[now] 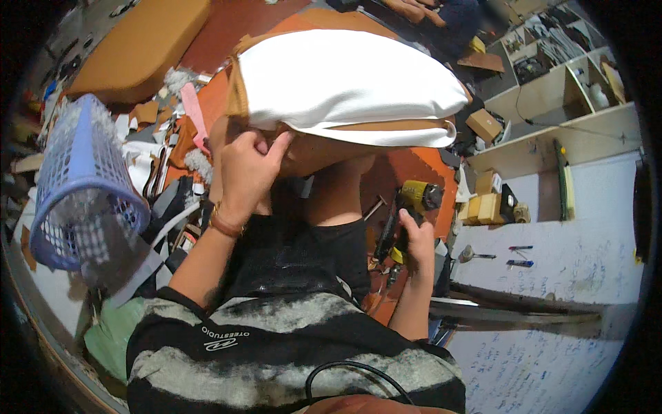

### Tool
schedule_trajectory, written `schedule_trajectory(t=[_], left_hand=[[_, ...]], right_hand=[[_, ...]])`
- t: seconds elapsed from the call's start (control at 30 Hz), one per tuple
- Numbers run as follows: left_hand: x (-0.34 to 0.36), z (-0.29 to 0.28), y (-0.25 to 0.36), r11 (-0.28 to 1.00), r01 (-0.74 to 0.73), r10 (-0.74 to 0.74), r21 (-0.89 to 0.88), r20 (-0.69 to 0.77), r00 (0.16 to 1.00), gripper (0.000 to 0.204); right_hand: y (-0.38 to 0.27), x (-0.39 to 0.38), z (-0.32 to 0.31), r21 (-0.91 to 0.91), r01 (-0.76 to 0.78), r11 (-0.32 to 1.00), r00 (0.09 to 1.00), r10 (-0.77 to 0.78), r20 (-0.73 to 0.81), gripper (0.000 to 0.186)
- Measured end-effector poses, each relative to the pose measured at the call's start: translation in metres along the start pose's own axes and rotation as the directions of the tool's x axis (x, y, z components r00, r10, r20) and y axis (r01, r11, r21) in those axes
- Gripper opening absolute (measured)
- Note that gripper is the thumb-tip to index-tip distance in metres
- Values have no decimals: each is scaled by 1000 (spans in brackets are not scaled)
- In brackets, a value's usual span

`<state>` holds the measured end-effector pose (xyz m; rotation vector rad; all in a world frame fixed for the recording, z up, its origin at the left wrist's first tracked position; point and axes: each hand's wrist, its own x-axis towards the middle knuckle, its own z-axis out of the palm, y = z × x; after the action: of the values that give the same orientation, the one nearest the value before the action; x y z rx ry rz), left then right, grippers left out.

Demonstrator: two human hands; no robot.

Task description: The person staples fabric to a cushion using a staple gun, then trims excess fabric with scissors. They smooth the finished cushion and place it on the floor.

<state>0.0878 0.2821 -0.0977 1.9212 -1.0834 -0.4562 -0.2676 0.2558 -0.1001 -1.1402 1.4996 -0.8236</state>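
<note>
A padded piece with a white cover (352,72) and tan material (236,90) along its edges lies across the top of my lap, over an orange surface. My left hand (248,169) is at its lower left edge, fingers curled and pinching the material there. My right hand (417,241), lower on the right, is wrapped round the handle of a yellow and black staple gun (420,195), held below and apart from the padded piece. The fingers of that hand are partly hidden by the tool.
A blue plastic basket (103,183) lies at the left among scraps. A tan cushion (138,45) is behind it. Wooden shelving (555,117), small boxes (486,207) and a white board with pens (524,324) line the right. Another person's hands (414,10) show at the top.
</note>
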Motion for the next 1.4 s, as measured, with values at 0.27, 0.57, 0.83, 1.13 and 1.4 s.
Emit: schedule_trajectory(t=[0.27, 0.57, 0.83, 1.13, 1.4], left_hand=[[-10, -2, 65, 587, -651, 750, 481, -20, 661, 34], [-19, 35, 67, 450, -828, 756, 334, 351, 552, 14], [16, 45, 84, 610, -614, 533, 501, 314, 786, 40], [50, 45, 65, 288, -724, 753, 626, 319, 575, 34], [89, 40, 74, 390, -803, 742, 451, 363, 564, 48]], right_hand=[[165, 55, -20, 68, -418, 906, 903, 422, -74, 29], [335, 77, -12, -413, -595, 689, 782, 616, -99, 42], [366, 88, -10, -781, -155, 605, 858, 475, 197, 58], [405, 103, -16, -795, -168, 583, 893, 431, 128, 67], [408, 104, -11, -800, -171, 575, 875, 462, 144, 85]])
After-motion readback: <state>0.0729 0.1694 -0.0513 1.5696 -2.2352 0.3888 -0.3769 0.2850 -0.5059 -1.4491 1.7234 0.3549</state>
